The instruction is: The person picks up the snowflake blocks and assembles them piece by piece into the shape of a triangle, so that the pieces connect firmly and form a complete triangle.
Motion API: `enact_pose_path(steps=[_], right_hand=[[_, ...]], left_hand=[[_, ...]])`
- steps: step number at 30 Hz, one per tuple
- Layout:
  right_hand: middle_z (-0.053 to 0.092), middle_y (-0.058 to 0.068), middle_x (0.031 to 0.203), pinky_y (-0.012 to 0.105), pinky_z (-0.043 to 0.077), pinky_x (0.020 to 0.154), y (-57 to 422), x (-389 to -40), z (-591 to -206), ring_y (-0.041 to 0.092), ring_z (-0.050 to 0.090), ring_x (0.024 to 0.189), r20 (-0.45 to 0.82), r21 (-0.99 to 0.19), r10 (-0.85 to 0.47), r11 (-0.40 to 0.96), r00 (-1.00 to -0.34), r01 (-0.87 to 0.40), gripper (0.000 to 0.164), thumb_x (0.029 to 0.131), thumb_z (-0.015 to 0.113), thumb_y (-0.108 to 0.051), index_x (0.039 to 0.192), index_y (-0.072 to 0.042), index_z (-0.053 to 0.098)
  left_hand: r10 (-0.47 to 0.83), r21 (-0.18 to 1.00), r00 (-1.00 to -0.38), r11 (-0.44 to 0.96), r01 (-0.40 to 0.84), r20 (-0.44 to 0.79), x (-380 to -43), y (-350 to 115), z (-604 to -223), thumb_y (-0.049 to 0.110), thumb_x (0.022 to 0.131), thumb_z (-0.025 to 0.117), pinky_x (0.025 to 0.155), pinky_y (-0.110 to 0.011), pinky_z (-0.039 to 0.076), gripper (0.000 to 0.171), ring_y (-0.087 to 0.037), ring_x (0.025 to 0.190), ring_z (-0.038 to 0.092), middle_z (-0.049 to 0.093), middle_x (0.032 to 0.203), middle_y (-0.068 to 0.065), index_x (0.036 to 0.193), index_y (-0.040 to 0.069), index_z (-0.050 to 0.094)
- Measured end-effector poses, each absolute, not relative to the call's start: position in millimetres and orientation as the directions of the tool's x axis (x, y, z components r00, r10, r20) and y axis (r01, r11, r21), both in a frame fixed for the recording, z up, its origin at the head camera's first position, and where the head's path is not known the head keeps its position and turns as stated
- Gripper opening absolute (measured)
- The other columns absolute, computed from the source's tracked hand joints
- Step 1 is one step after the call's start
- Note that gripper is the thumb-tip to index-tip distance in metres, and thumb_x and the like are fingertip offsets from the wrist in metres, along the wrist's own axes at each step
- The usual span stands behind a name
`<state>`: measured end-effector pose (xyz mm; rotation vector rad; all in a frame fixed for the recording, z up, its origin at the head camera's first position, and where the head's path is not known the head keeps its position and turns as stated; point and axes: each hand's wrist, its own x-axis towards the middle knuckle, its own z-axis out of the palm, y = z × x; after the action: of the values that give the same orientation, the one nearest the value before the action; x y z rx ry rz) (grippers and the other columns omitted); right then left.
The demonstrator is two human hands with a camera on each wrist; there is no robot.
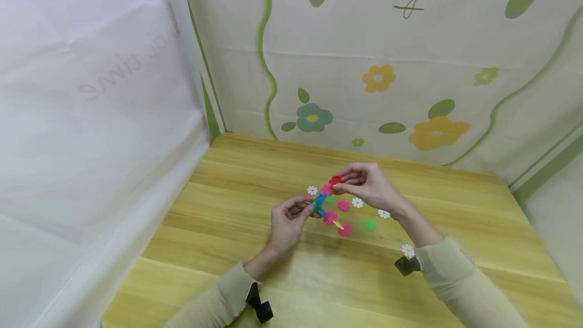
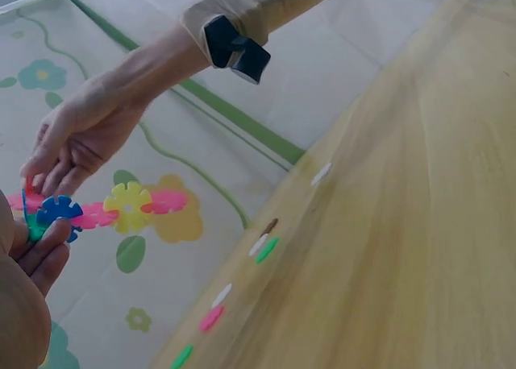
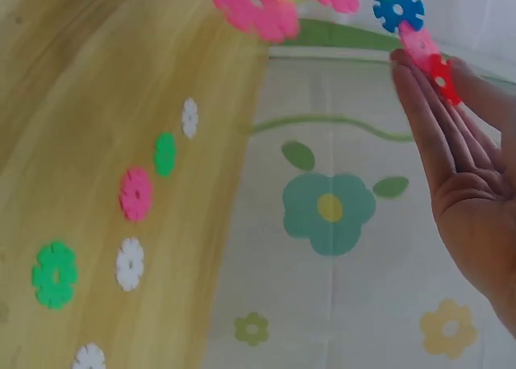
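Both hands hold a chain of interlocking plastic snowflake discs above the wooden table. My left hand point(image 1: 288, 221) pinches the chain at its green disc point(image 1: 316, 206), where two arms meet. One arm runs through a blue disc point(image 3: 398, 9) and a pink disc point(image 1: 326, 189) to a red disc point(image 3: 443, 79). The other has a blue disc point(image 2: 58, 209), a pink disc point(image 1: 330, 217), a yellow disc point(image 2: 127, 206) and an end pink disc point(image 1: 345, 230). My right hand point(image 1: 371, 186) pinches the red disc between thumb and fingers. Left fingertips partly hide the green disc.
Loose discs lie on the table point(image 1: 205, 247) near and right of the hands: several white ones point(image 1: 357, 203), green ones point(image 1: 369, 224), a pink one point(image 1: 343, 206) and a brown one point(image 2: 270, 225). Flower-printed cloth point(image 1: 341, 39) hangs behind; white cloth point(image 1: 100, 140) stands left.
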<state>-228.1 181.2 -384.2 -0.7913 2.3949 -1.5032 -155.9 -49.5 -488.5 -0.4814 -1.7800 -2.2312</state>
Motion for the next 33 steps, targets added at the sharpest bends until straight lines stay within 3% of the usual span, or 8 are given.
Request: enact_pose_path(steps=[6,10,18,22,27,33], right_hand=[[0.081,0.029,0.110,0.024,0.068,0.082,174.2,-227.6,-386.1,0.006,0.082,0.089,0.156,-0.872,-0.555,0.311,-0.817,-0.378,0.023,0.099,0.076,0.005,0.121,0.012,0.073],[0.080,0.030,0.112,0.026,0.069,0.083,174.2,-228.6,-387.3,0.007,0.082,0.090,0.120,-0.895,-0.552,0.299,-0.825,-0.331,0.025,0.100,0.076,0.005,0.122,0.013,0.069],[0.079,0.030,0.115,0.028,0.069,0.086,178.5,-230.5,-384.2,0.008,0.081,0.093,0.093,-0.926,-0.509,0.272,-0.856,-0.262,0.028,0.099,0.077,0.003,0.123,0.013,0.065],[0.079,0.028,0.114,0.027,0.068,0.087,176.2,-229.5,-384.8,0.007,0.080,0.094,0.086,-0.908,-0.508,0.315,-0.857,-0.278,0.029,0.100,0.078,0.000,0.123,0.011,0.067],[0.080,0.025,0.112,0.028,0.069,0.086,171.1,-226.8,-390.5,0.008,0.080,0.093,0.091,-0.882,-0.512,0.357,-0.854,-0.308,0.026,0.099,0.079,-0.001,0.121,0.009,0.069],[0.080,0.025,0.111,0.026,0.068,0.084,162.8,-222.1,-400.8,0.016,0.082,0.095,0.116,-0.869,-0.538,0.352,-0.835,-0.348,0.026,0.098,0.080,-0.001,0.120,0.008,0.070]], left_hand=[[-0.035,0.902,-0.929,-0.228,0.367,0.370,-154.6,-48.4,-488.9,-0.010,0.099,0.071,0.083,-0.026,0.068,0.018,-0.004,0.078,0.079,0.070,0.092,-0.042,0.116,-0.017,0.072],[-0.048,0.910,-0.939,-0.234,0.341,0.340,-156.7,-47.1,-488.9,-0.010,0.100,0.070,0.084,-0.026,0.068,0.018,-0.005,0.078,0.079,0.067,0.093,-0.042,0.117,-0.017,0.071],[0.036,0.919,-0.953,-0.276,0.281,0.302,-161.3,-46.4,-482.6,-0.001,0.106,0.069,0.089,-0.028,0.068,0.025,-0.008,0.088,0.078,0.065,0.116,-0.038,0.126,-0.016,0.068],[0.097,0.945,-0.951,-0.177,0.275,0.294,-163.0,-51.5,-483.1,0.003,0.105,0.071,0.091,-0.025,0.065,0.034,-0.010,0.095,0.076,0.064,0.124,-0.030,0.138,-0.006,0.065],[0.139,0.940,-0.932,0.014,0.339,0.334,-163.0,-57.1,-485.2,0.007,0.101,0.079,0.098,-0.030,0.061,0.052,-0.022,0.105,0.072,0.070,0.129,-0.021,0.150,0.009,0.062],[0.141,0.919,-0.919,0.097,0.383,0.368,-162.9,-59.2,-487.0,0.011,0.102,0.079,0.098,-0.030,0.060,0.050,-0.028,0.107,0.073,0.078,0.120,-0.014,0.150,0.014,0.064]])
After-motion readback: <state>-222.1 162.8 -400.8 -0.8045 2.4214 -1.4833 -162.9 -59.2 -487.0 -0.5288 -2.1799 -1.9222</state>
